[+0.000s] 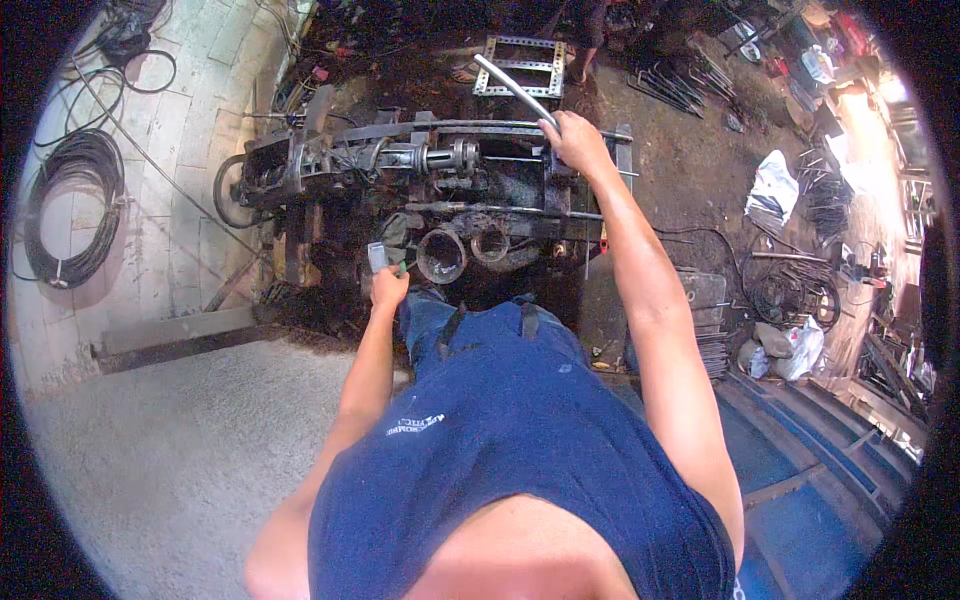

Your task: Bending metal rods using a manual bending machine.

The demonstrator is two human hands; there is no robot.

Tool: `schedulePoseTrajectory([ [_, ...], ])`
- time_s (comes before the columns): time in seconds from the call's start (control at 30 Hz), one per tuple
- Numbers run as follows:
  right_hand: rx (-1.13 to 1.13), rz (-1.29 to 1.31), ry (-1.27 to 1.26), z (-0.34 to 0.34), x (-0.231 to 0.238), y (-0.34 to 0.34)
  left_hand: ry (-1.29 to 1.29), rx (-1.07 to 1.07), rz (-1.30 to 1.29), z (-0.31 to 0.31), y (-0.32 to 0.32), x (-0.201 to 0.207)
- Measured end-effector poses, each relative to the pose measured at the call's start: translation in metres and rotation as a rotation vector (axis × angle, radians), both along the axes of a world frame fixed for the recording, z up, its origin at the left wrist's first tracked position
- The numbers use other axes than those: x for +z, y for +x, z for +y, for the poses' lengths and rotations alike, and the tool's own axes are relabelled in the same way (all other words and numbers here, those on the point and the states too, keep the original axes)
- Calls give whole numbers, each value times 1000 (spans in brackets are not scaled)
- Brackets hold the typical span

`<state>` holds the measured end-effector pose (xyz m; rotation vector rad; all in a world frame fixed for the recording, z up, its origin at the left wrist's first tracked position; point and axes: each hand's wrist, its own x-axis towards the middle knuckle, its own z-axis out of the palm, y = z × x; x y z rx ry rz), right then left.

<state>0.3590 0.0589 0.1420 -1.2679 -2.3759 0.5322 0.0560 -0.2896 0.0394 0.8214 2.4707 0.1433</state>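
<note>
In front of me stands a dark, greasy machine (380,158) with a spindle and long horizontal bars. My right hand (580,142) is closed round the near end of a pale metal pipe (512,86), which slants up and to the left over the machine's right part. At the machine's near left side, my left hand (390,286) is closed on a small object with a grey rectangular end (377,256) and a bit of green; its kind is unclear. Two round metal cups, a larger funnel-shaped one (442,256) and a smaller one (489,243), sit just right of that hand.
A coil of black cable (72,210) lies on pale tiles at the left. Beyond the machine is a perforated metal frame (519,66), with another person's bare leg (590,45) beside it. Bundled rods (668,88), a white sack (772,188) and plastic bags (797,350) lie at the right.
</note>
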Motion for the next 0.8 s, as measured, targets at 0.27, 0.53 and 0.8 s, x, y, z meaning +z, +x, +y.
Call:
schedulePoseTrajectory([
  [0.27, -10, -118, -36, 0, 7, -5, -5, -61, -30, 0, -5, -3],
  [0.53, -15, -104, 3, -2, 5, -6, 8, -88, 29, -1, 1, 3],
  [0.8, -23, -110, 48, -4, 4, -6, -26, -15, 20, 1, 6, 5],
])
